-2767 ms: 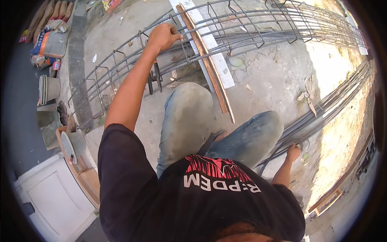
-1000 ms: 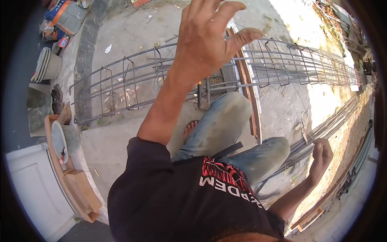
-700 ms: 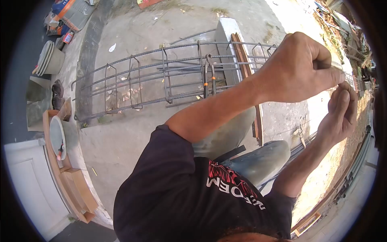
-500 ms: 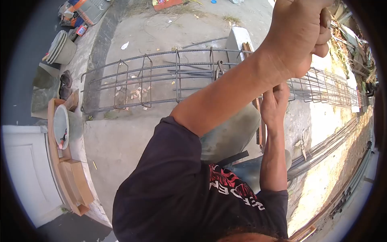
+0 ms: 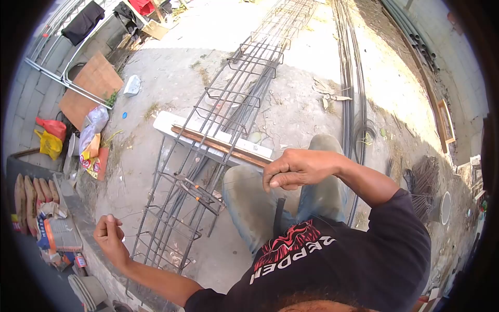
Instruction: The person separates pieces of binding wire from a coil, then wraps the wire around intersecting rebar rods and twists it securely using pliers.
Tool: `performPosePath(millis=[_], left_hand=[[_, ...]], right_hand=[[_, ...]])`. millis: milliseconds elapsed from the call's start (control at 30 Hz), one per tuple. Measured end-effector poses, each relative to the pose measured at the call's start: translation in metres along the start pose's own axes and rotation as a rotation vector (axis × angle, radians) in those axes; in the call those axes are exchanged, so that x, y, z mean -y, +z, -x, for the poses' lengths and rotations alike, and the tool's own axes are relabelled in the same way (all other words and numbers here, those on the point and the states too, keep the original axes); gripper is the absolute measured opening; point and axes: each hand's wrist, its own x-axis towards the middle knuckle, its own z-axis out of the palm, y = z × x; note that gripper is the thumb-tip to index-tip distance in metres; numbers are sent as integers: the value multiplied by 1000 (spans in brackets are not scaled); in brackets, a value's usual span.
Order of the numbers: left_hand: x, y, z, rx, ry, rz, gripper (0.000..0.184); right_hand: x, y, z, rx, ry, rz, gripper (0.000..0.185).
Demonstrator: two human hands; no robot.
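Observation:
Low at the left, my left hand point(image 5: 110, 238) is closed beside the near end of a long rebar cage point(image 5: 208, 112). A thin wire-like line shows near its fingers; what they hold is too small to make out. My right hand point(image 5: 293, 169) is curled above my knees, right of the cage, its fingers bent down and their grip hidden. On the cage bars lies a pincers-like tool point(image 5: 195, 190) with orange marks. The cage rests across a white bench-like support point(image 5: 165, 119) with a narrow brown strip point(image 5: 223, 147) along it.
Long loose bars point(image 5: 347, 99) lie on the ground to the right. Bags point(image 5: 60, 231) and stacked buckets point(image 5: 86, 291) stand at the lower left. A brown board point(image 5: 93, 86) leans at the upper left. Pipes point(image 5: 416, 39) run along the right wall.
The view has swung, so the cage now runs up and away. My left arm, earlier raised across the view, has come down to the left. My hands are now far apart.

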Motion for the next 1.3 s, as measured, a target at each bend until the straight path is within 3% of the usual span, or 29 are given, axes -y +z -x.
performPosePath(millis=[33,133,233,267,333,400,433,500,533,567,633,700,767,833,900,1000,1100,1167,1233,1300], left_hand=[[7,21,2,-23,-12,-224,30],[13,87,17,-193,91,-338,19],[-7,133,23,-294,95,80,15],[-34,153,27,-339,6,214,19],[-48,152,19,-306,26,517,21],[-63,145,11,-324,52,654,23],[-67,135,9,-253,43,439,23],[-63,107,5,-116,27,0,27],[-57,107,2,26,122,-70,25],[-60,111,0,163,224,-125,24],[-72,129,17,367,65,-64,18],[-98,159,32,563,125,-24,11],[-122,186,39,703,168,27,8],[-141,201,41,800,187,69,10],[-146,205,35,666,243,192,13],[-158,195,19,359,291,227,18],[-137,182,5,92,288,214,24],[-129,183,1,23,249,252,28],[-130,200,3,37,258,685,24],[-140,214,9,9,231,1021,23]], right_hand=[[-7,4,6,-8,38,-64,27],[-27,18,6,-200,64,311,26],[-67,44,-26,-604,-121,693,25],[-71,44,-35,-513,-53,650,24],[-77,42,-44,-339,84,561,25],[-84,50,-37,-167,31,469,24],[-86,52,-32,-80,3,416,24],[-86,42,-11,183,241,344,28],[-88,39,2,313,359,300,30],[-97,36,15,217,304,376,36],[-116,26,36,26,199,536,48],[-56,7,29,-404,16,606,77],[-3,0,1,-562,-193,679,93],[22,18,-36,-567,-471,509,87],[37,39,-54,-121,-213,33,72],[-28,78,-96,141,-117,-518,53],[-60,93,-94,-340,-357,-363,50],[-32,74,-75,-383,-95,-45,55],[-23,73,-70,-403,-38,193,61],[-27,97,-85,-399,-202,348,65]])
